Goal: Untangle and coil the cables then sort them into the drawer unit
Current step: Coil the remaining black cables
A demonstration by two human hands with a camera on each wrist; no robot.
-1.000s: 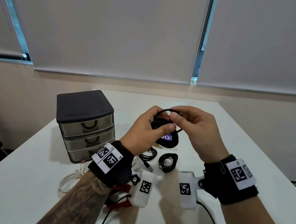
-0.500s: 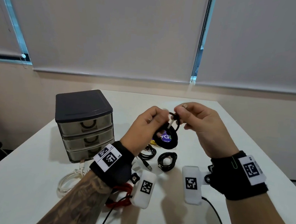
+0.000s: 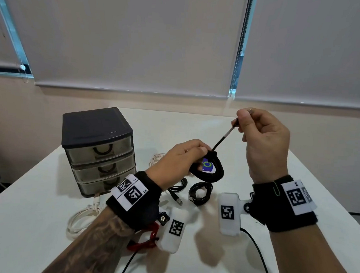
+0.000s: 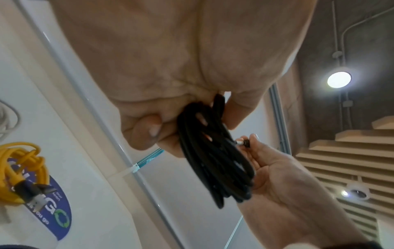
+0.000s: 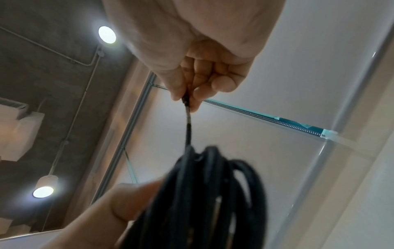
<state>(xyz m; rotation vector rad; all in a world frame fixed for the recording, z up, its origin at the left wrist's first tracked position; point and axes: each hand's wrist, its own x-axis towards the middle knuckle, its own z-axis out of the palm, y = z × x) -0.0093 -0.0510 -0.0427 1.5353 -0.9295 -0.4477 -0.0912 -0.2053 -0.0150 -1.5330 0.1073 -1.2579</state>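
Note:
My left hand [image 3: 186, 155] grips a coiled black cable [image 3: 213, 176] [image 4: 215, 158] [image 5: 202, 193] above the white table [image 3: 43, 212]. My right hand [image 3: 259, 141] [image 5: 192, 84] is raised higher and pinches the coil's free end [image 3: 227, 135] [image 5: 187, 107], pulled taut up and to the right. The drawer unit [image 3: 99, 150], dark lid over three smoky drawers, all shut, stands at the left rear. On the table lie two more black coils [image 3: 201, 193] [image 3: 178, 189], a white cable [image 3: 81, 219], a red cable [image 3: 145, 237] and a yellow cable [image 4: 23, 168].
A blue sticker [image 4: 57, 215] lies on the table under the held coil. White marker blocks [image 3: 229, 213] [image 3: 173, 231] hang from both wrist bands, with black leads [image 3: 258, 259] trailing toward me. Roller blinds [image 3: 138, 39] and a wall close the far side.
My right hand has drawn the cable's free end up and out to the right, away from the coil. The left hand has kept its grip on the coil, slightly lower.

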